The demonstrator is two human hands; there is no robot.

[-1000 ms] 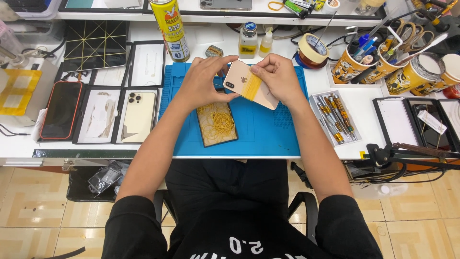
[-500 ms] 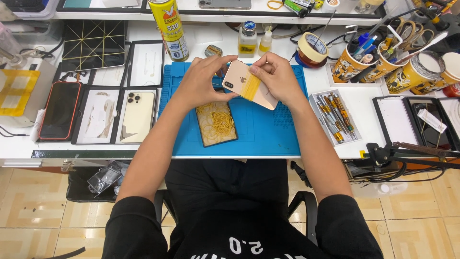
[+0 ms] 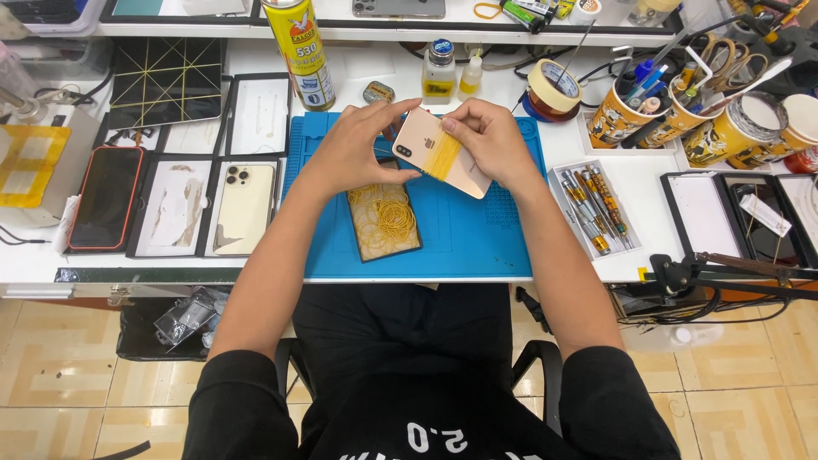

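I held the pale gold, flat rectangular phone (image 3: 439, 152), back side up, between both hands above the blue rubber work mat (image 3: 477, 230) on the counter (image 3: 639, 183). My left hand (image 3: 362, 145) was closed around its camera end, thumb under and fingers over the top edge, and my right hand (image 3: 490, 140) gripped the other end, fingers curled onto the back. A bundle of thin yellow rubber bands (image 3: 443, 156) already sat wrapped around the middle of the phone, just beside my right thumb, so I judged the banding well begun; both ends were bare, and whether more bands were wanted there I could not tell. Directly below my left hand lay the shallow dark tray of loose yellow rubber bands (image 3: 383, 221), plenty of them left. Further out from my left hand rested another gold phone back (image 3: 244, 207) in its black tray, and beyond my right hand an open case of small screwdrivers (image 3: 590, 207).
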